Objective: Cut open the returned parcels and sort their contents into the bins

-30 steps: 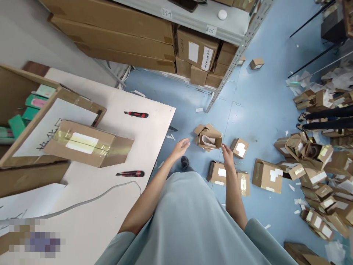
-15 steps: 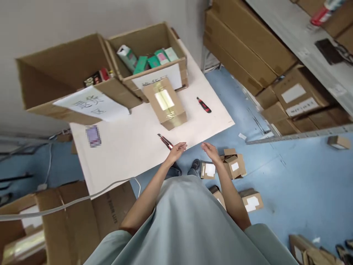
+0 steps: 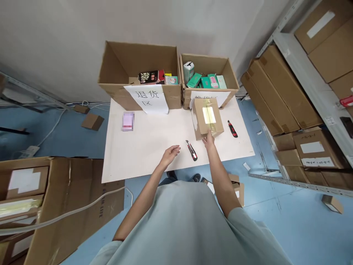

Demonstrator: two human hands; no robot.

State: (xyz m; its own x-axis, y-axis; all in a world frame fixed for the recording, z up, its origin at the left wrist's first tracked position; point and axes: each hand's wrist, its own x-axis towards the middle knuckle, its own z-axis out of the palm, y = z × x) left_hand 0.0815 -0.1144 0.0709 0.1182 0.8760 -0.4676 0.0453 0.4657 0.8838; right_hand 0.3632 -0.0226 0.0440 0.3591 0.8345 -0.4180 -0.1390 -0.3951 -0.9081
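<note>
White table [image 3: 149,147], with two open boxes along its far side: large box [image 3: 174,96], containing dark and red packs; small box [image 3: 186,97], containing green packs. The taped box [image 3: 208,115] stands in front of the small box. Right hand [image 3: 209,140]: touching the taped box's near end, thumb at the top edge; closure cannot be told. Left hand [image 3: 170,155]: empty, partly open, fingers loosely bent. Black-red knife [image 3: 191,150]: between the hands.

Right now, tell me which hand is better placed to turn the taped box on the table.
Right, I'd judge. The right hand is at the near edge of the taped box; the left hand is empty and farther off, with a utility knife between the hands.
</note>
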